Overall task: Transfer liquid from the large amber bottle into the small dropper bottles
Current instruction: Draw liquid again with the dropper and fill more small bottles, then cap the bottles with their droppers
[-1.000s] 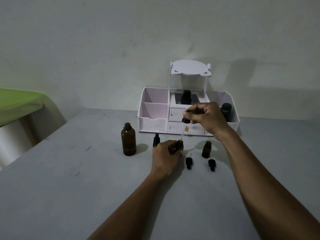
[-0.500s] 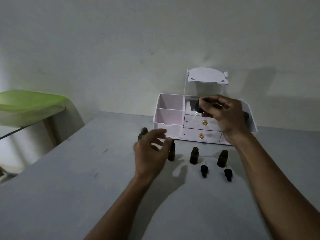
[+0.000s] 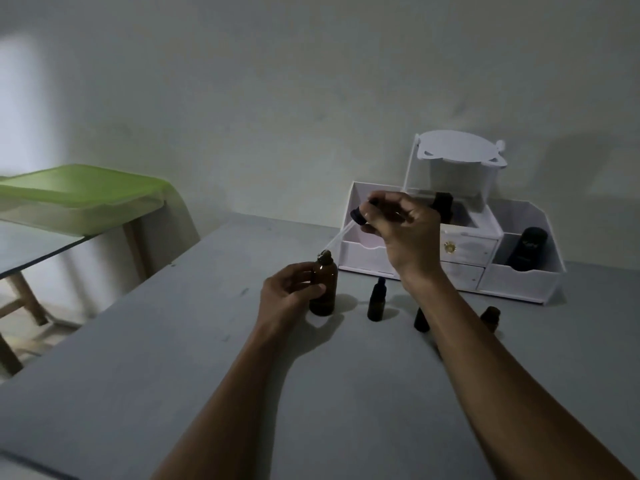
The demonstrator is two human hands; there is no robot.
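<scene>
— What has each hand got?
— The right hand pinches a dropper, tip at the amber bottle's mouth; the left hand grips that bottle.
— Where?
— Mid-tabletop; small bottles just right of it.

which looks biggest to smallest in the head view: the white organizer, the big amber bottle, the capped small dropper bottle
1. white organizer, largest although it stands farthest back.
2. large amber bottle, steadied by the left hand.
3. capped small dropper bottle, beside the amber bottle at similar depth, clearly shorter and slimmer.
</scene>
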